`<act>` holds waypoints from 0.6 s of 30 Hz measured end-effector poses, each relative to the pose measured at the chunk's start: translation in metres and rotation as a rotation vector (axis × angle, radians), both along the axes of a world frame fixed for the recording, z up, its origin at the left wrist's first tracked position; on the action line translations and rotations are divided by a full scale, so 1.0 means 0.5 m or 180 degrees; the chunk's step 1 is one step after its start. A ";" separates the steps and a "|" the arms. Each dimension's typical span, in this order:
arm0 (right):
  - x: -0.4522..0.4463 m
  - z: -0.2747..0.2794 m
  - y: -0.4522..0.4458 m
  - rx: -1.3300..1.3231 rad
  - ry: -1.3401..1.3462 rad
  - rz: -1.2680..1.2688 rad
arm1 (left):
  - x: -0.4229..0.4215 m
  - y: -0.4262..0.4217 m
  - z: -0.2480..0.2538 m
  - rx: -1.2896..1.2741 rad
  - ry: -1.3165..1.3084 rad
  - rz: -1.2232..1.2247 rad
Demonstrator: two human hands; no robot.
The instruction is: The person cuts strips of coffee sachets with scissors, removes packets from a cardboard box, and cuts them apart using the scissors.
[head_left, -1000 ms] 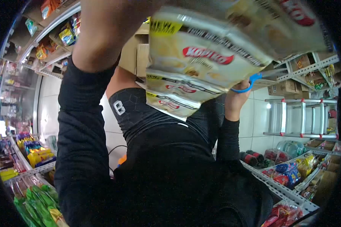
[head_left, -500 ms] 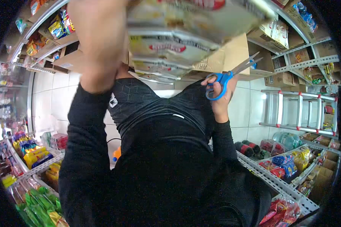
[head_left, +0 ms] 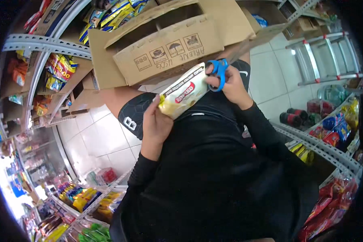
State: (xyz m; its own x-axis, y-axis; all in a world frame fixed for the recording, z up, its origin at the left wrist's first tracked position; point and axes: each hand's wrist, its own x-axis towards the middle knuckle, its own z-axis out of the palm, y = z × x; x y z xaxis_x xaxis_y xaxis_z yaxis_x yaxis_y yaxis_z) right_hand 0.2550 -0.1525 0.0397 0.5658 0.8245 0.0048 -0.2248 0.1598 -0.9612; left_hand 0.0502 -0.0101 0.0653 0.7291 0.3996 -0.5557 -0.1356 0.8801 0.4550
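A white and yellow Kopiko pack [head_left: 184, 93] is stretched between my two hands above my lap. My left hand [head_left: 156, 126] pinches its lower left end between thumb and fingers. At the pack's upper right end is my right hand [head_left: 231, 86], with its fingers through the blue handles of the scissors [head_left: 218, 74]. The scissors' blades point up and to the right, away from the pack, and look blurred. Just beyond the pack, an open cardboard box [head_left: 169, 50] with printed symbols stands between my knees, its flaps spread.
Shelves [head_left: 48, 45] with bright snack packets rise on the left. A ladder [head_left: 328, 60] is at the upper right, above dark bottles [head_left: 291, 117] and a shelf of packets. Red packs [head_left: 330, 205] lie at lower right, green ones [head_left: 93, 232] at lower left.
The Kopiko packs raised high by my left hand have come down; one pack now spans both hands. My right hand keeps the scissors beside it. The view has tilted, showing the open box more fully.
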 end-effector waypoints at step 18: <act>0.152 0.047 -0.132 -0.0537 -0.1785 0.1284 | -0.059 0.101 -0.082 0.0693 -0.1305 -0.1038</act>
